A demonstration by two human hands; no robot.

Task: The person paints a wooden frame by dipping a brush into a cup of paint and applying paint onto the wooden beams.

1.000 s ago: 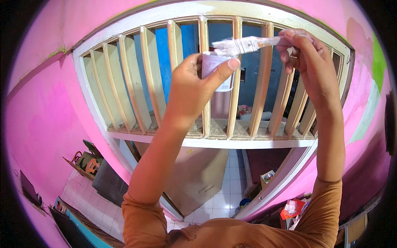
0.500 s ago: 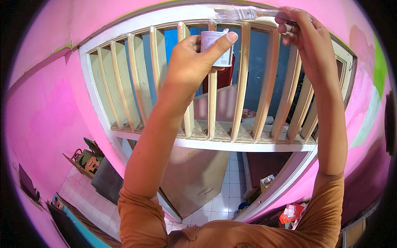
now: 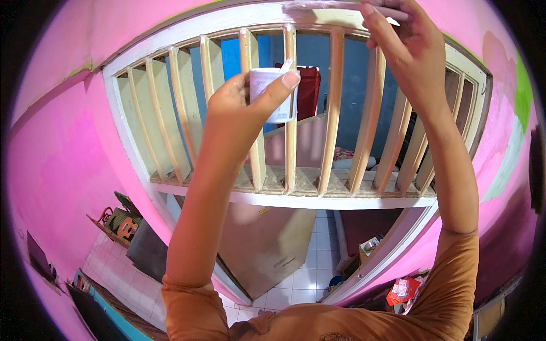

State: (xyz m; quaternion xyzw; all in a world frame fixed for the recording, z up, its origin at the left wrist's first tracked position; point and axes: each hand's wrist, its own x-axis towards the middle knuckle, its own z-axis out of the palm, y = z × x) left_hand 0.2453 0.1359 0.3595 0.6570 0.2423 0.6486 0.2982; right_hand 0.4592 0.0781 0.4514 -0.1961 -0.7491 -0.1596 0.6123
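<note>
My left hand (image 3: pixel 244 99) is wrapped round a small white paint can (image 3: pixel 266 88), held upright in front of the slatted vent. A pale stick or drip of paint stands up at the can's rim beside my thumb. High on the right, my right hand (image 3: pixel 406 48) grips the handle of a paintbrush (image 3: pixel 318 5), whose bristles lie flat along the top rail of the white frame (image 3: pixel 227 21). White paint coats that rail. Below it, the upright wooden slats (image 3: pixel 334 108) are bare cream wood.
Pink walls (image 3: pixel 51 142) flank the frame. Under the vent's sill (image 3: pixel 341 201) hangs a brown door (image 3: pixel 261 250), ajar over a tiled floor (image 3: pixel 304 278). At the lower left stand a grey sofa (image 3: pixel 149 247) and a wooden chair (image 3: pixel 111 230); a red packet (image 3: pixel 401 290) lies lower right.
My left hand has lowered the can and moved it slightly left. My right hand has shifted the brush a little left and up along the top rail.
</note>
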